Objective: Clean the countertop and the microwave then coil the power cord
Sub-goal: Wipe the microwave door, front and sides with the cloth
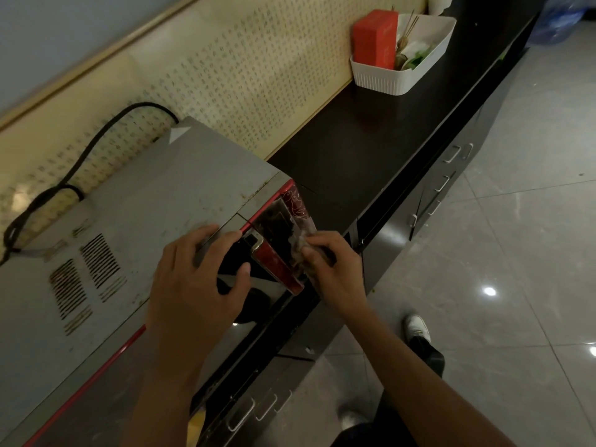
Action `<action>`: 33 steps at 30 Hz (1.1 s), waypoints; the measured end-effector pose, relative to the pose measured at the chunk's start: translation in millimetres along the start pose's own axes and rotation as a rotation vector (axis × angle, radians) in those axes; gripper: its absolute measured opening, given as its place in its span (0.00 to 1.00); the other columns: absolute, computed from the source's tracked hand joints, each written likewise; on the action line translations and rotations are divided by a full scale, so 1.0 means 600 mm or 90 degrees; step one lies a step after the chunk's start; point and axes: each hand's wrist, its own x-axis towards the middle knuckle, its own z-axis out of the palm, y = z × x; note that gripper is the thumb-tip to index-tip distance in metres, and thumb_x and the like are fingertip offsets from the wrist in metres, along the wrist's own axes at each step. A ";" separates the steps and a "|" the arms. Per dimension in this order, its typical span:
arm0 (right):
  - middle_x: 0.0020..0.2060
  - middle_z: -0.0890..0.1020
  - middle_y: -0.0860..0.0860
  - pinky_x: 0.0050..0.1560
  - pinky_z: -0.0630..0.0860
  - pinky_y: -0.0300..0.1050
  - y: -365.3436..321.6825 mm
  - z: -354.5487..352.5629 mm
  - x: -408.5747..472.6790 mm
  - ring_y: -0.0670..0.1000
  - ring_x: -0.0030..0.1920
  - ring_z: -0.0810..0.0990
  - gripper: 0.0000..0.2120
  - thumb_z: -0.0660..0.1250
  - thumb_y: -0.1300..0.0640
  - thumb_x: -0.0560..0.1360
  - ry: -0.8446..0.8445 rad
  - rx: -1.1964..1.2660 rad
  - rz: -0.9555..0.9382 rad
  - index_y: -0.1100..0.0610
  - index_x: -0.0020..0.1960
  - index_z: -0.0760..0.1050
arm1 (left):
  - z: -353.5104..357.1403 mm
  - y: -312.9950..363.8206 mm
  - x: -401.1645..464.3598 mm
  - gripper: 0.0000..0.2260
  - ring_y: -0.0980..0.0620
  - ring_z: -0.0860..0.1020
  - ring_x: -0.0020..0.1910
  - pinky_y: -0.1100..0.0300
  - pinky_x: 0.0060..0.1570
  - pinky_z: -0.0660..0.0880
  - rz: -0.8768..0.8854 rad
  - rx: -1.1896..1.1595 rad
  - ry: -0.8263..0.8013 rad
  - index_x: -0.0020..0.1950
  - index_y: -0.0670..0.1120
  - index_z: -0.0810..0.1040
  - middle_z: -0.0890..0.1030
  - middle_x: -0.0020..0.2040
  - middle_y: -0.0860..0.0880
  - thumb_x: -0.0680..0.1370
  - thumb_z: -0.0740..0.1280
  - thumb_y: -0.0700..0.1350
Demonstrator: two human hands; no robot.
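Right hand point(325, 266) presses cloth point(304, 250) (crumpled) on microwave point(180, 191) front.

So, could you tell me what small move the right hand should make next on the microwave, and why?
Probably draw the cloth further down the front panel. The right hand grips the cloth against that panel, while the left hand rests on the microwave top edge, steadying it. The cord lies uncoiled behind, so coiling looks like a later step.
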 end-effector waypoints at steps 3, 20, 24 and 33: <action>0.56 0.80 0.45 0.58 0.79 0.47 -0.041 0.026 0.002 0.49 0.59 0.79 0.09 0.68 0.59 0.78 -0.046 0.061 -0.069 0.54 0.57 0.79 | 0.000 0.000 0.000 0.21 0.43 0.74 0.63 0.50 0.56 0.77 0.005 0.010 -0.003 0.69 0.48 0.78 0.75 0.67 0.44 0.78 0.67 0.55; 0.56 0.81 0.53 0.60 0.75 0.45 -0.056 0.037 0.023 0.49 0.59 0.78 0.12 0.63 0.61 0.81 -0.115 0.002 -0.159 0.61 0.62 0.78 | -0.002 0.002 0.001 0.21 0.42 0.74 0.63 0.49 0.57 0.77 0.004 0.021 -0.006 0.68 0.48 0.78 0.75 0.68 0.44 0.78 0.66 0.56; 0.59 0.81 0.49 0.62 0.76 0.46 0.012 0.017 0.000 0.44 0.62 0.77 0.12 0.62 0.59 0.83 -0.164 -0.094 -0.084 0.58 0.63 0.79 | -0.001 0.003 0.003 0.21 0.42 0.74 0.63 0.47 0.57 0.78 0.001 0.020 -0.011 0.68 0.48 0.79 0.75 0.67 0.44 0.78 0.66 0.56; 0.54 0.80 0.54 0.57 0.73 0.38 -0.074 0.048 0.007 0.46 0.56 0.77 0.11 0.65 0.61 0.80 -0.076 0.011 -0.129 0.60 0.61 0.78 | -0.001 0.001 0.001 0.22 0.41 0.74 0.62 0.48 0.55 0.77 0.016 0.026 -0.001 0.69 0.47 0.78 0.75 0.67 0.43 0.79 0.64 0.56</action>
